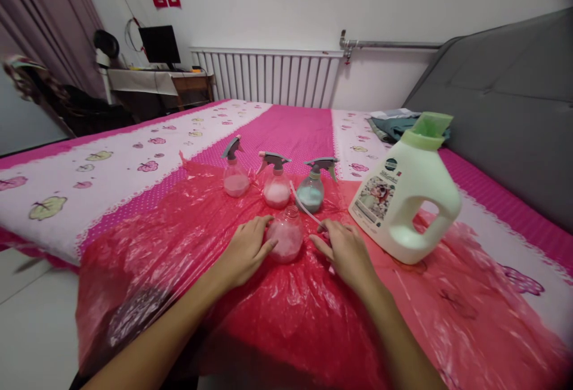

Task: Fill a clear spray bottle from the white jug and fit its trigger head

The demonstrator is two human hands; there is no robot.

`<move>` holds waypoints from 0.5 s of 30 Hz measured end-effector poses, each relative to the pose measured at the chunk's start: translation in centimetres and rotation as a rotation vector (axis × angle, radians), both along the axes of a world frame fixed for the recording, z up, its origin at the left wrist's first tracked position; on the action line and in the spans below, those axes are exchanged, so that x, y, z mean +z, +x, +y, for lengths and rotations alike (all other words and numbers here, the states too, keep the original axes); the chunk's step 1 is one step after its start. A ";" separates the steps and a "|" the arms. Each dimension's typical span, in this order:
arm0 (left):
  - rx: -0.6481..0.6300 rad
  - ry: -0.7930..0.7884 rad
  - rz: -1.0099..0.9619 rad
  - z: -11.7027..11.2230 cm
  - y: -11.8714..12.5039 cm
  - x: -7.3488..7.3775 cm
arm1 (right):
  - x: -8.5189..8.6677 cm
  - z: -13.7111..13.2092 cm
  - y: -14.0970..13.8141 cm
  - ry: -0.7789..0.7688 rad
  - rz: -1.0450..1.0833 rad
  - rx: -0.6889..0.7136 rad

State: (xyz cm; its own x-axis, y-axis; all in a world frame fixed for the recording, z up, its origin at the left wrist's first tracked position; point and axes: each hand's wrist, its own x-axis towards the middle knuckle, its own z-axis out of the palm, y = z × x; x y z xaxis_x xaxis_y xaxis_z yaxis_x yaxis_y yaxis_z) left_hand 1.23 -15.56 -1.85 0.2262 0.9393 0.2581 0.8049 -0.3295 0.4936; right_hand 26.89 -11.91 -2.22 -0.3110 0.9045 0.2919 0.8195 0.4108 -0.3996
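A small round clear bottle (286, 238) with pale pink liquid and no spray head stands on the red plastic sheet (188, 240) between my hands. My left hand (246, 249) curls against the bottle's left side, steadying it. My right hand (344, 252) rests just right of the bottle, fingers closed over the end of a thin white dip tube (304, 205) that sticks up and to the left; whatever the tube is attached to is hidden under the hand. Behind stand three spray bottles with grey triggers: two pink ones (235, 178) (276, 187) and a bluish one (311, 190).
A large white detergent jug (403, 199) with a green cap stands tilted at the right on the sheet. The bed has a pink and white cover (134, 151), a grey headboard (505, 103) and folded clothes (394, 124). A radiator and a desk stand behind.
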 end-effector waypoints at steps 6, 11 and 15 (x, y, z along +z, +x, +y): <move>-0.003 -0.009 0.012 -0.1 0.1 0.2 | 0.3 0.0 0.0 0.004 -0.025 -0.019; -0.001 -0.015 0.019 -0.1 0.1 0.2 | 0.4 -0.2 0.0 0.005 -0.019 0.007; -0.003 -0.006 0.019 0.0 0.1 0.1 | 0.4 -0.4 0.2 0.022 0.018 0.020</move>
